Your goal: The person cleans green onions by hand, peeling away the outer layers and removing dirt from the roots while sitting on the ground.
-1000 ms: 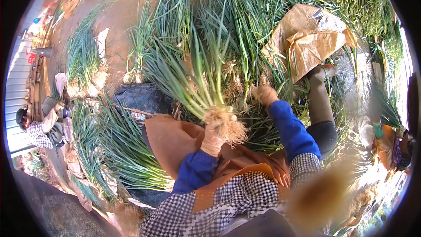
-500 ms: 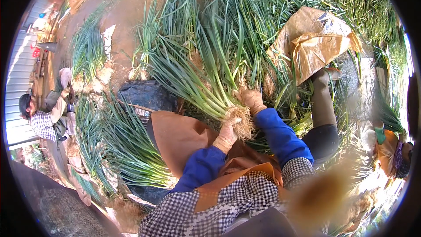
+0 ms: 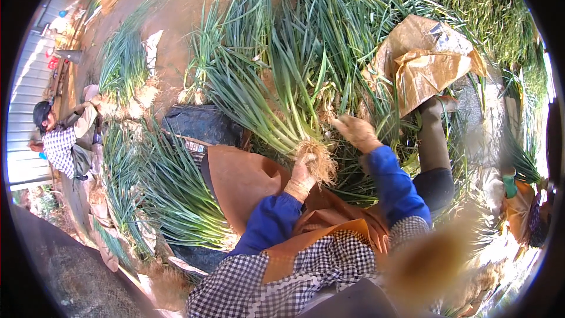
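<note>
In my left hand [image 3: 302,176] is a bunch of green onions [image 3: 285,112], gripped at the base by the pale, shaggy roots [image 3: 321,162]. Its long leaves fan out up and to the left, over other green onions. My right hand [image 3: 356,133], in a pale glove like the left, is apart from the bunch, just right of its stems. The right fingers are drawn together and point left, towards loose roots and stalks [image 3: 327,106]; whether anything small is between them is hidden. Blue sleeves cover both forearms, and a brown apron [image 3: 247,179] spreads beneath the left one.
More green onions [image 3: 347,23] lie heaped ahead, others [image 3: 182,200] to my left beside a dark plastic sheet [image 3: 203,125]. A tan woven sack [image 3: 421,73] sits at the right. One person [image 3: 62,141] crouches far left; another [image 3: 521,206] is at the far right.
My right hand has come off the bunch and shifted right and slightly outward. The left hand still grips the root end, hardly moved. The person at the left has leaned towards the nearby green onions.
</note>
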Demonstrator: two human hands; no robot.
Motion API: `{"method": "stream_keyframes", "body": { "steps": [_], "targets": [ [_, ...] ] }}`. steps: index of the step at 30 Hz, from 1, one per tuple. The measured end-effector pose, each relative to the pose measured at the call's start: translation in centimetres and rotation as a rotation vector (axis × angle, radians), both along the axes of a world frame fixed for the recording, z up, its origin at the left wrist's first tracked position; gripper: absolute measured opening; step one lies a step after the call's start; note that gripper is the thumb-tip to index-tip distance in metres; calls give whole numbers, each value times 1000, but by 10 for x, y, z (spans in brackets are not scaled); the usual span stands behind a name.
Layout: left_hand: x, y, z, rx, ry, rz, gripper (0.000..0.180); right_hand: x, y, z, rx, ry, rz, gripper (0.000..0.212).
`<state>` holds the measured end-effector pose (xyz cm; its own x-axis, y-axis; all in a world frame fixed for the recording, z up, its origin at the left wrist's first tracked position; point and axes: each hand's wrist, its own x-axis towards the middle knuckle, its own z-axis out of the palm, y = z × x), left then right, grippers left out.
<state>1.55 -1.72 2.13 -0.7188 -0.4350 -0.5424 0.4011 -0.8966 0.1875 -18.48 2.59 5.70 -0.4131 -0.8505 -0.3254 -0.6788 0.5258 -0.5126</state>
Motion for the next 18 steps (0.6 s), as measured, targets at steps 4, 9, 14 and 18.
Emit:
{"method": "stream_keyframes", "body": {
  "steps": [4,9,14,18],
  "targets": [
    [-6,6,-2,5,-36,-2,41,2,-42,-50,-161,-594,-196,58],
    [9,1,-4,115,91,4,45,41,-44,-36,-560,-1282,-451,29],
    [9,1,7,182,78,-55,42,38,-50,-39,-575,-1115,-633,30],
    [0,11,2,153,119,-11,35,29,-71,-69,-431,-809,-649,40]
  ]
}}
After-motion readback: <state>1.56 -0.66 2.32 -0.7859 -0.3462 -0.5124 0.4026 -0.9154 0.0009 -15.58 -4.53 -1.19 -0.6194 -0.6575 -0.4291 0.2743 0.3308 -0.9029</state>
